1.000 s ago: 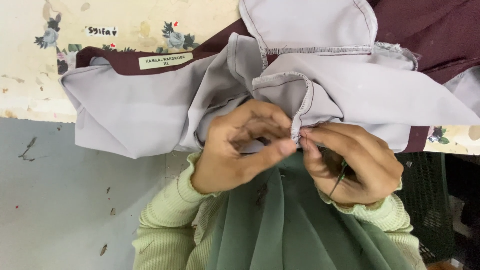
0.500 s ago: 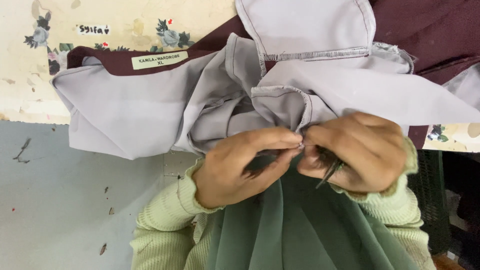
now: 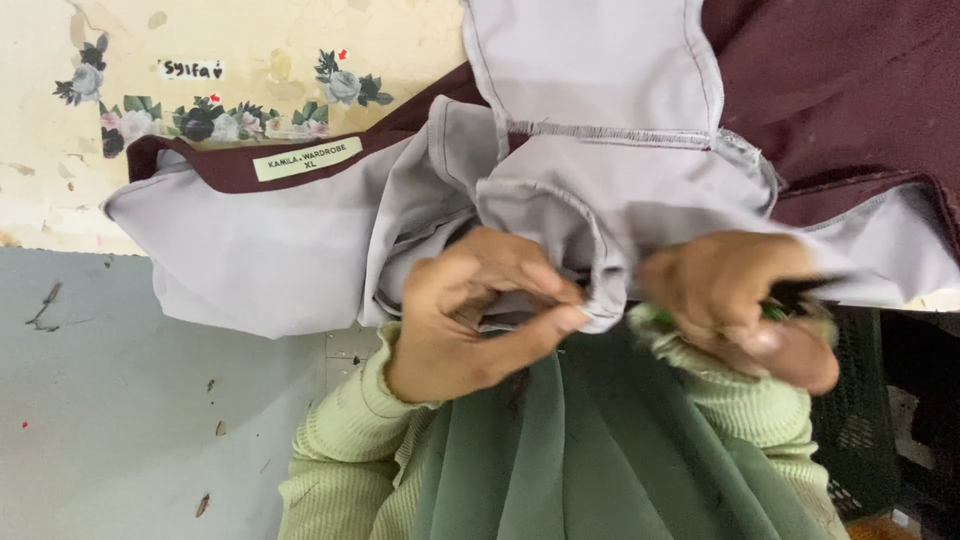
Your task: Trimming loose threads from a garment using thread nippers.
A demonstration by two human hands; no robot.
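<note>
- Our left hand [image 3: 470, 315] sits centre frame, thumb & fingers pinched shut on a folded edge of the grey garment [image 3: 300, 240].
- Our right hand [image 3: 740, 300], at 3 o'clock of the left, is blurred; fingers curled closed over the same grey cloth. A small green thing shows under it, can't tell what.
- Grey garment: pale lilac-grey, smooth, stitched seams w/ overlocked edge, bunched between both hands, spreading out to 9 & 12 o'clock.
- Maroon cloth [image 3: 830, 90] lies under it, at 1 o'clock; a cream label [image 3: 307, 158] sits on its maroon band at 10 o'clock.
- Green scarf [image 3: 600, 460] hangs at 6 o'clock, between light-green ribbed sleeves [image 3: 350, 450].
- Grey floor [image 3: 120, 420] at 8 o'clock.
</note>
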